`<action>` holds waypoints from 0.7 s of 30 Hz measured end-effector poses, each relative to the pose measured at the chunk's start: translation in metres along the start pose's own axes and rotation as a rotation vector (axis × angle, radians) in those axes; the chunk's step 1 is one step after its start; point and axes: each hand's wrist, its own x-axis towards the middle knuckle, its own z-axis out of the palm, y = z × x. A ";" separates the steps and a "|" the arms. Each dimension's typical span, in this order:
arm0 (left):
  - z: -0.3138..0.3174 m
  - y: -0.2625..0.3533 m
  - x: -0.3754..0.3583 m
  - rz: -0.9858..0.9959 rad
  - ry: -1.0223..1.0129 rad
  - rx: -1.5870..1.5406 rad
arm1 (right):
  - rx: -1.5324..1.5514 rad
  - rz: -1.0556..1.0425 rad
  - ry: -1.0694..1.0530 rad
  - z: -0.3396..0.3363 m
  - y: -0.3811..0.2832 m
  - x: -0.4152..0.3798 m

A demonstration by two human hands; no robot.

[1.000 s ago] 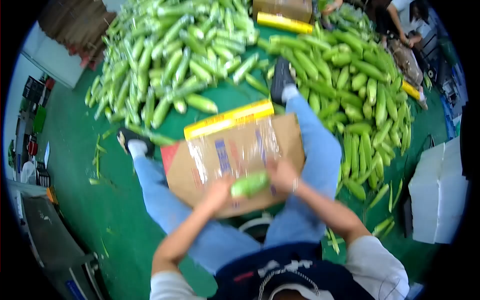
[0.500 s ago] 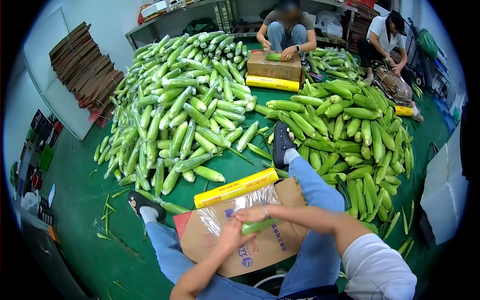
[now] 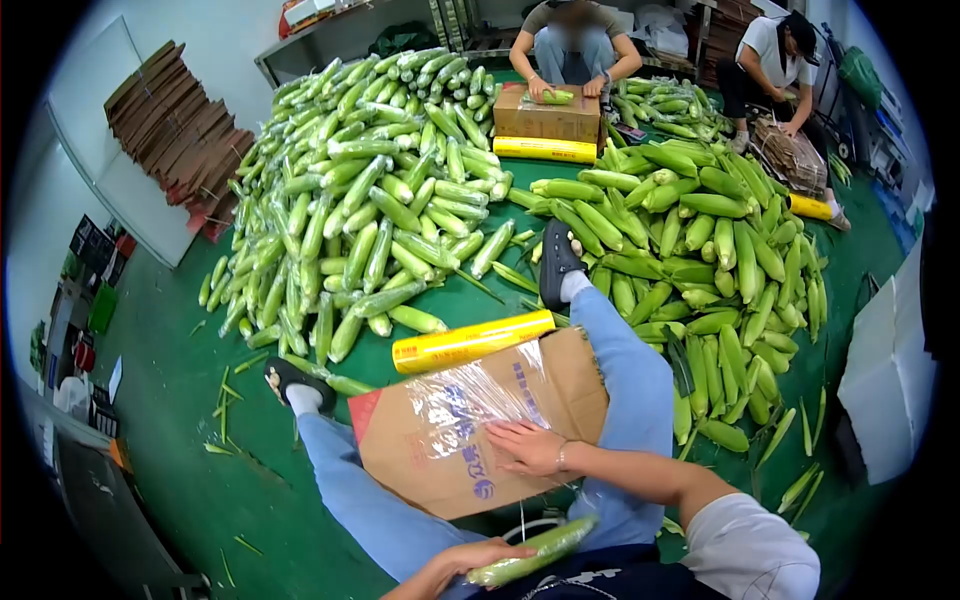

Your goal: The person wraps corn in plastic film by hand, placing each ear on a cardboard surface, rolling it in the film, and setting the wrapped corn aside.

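Close to my body, my left hand (image 3: pixel 482 553) grips an ear of corn (image 3: pixel 545 550) with its green husk in shiny film. A thin strand of film runs from near the ear up to the cardboard box (image 3: pixel 400 450) between my legs. My right hand (image 3: pixel 528 447) lies flat on the box top, fingers stretched out, over a sheet of clear film (image 3: pixel 460 400). Along the far edge of the box rests a yellow roll of cling film (image 3: pixel 472 341).
A heap of film-wrapped corn (image 3: pixel 370 210) lies ahead on the left, a heap of unwrapped corn (image 3: pixel 715 240) on the right. Two people sit beyond at their own boxes. Flattened cartons (image 3: pixel 175 140) lean by the wall; husk scraps (image 3: pixel 228 400) litter the floor.
My left hand has carried the corn from the box top down toward my body. My right hand has left the ear and now lies flat on the film.
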 end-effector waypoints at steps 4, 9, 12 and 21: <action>0.021 -0.011 0.001 0.213 -0.143 0.206 | -0.201 -0.039 0.158 0.012 0.000 -0.001; 0.025 0.032 -0.044 0.235 0.447 0.168 | 0.487 0.201 0.090 -0.029 -0.047 -0.076; 0.039 0.064 -0.051 0.173 0.279 0.456 | 0.630 0.361 -0.087 -0.032 -0.091 -0.138; 0.168 0.129 0.079 0.641 -0.268 0.594 | 0.828 1.336 -0.235 -0.132 -0.189 -0.351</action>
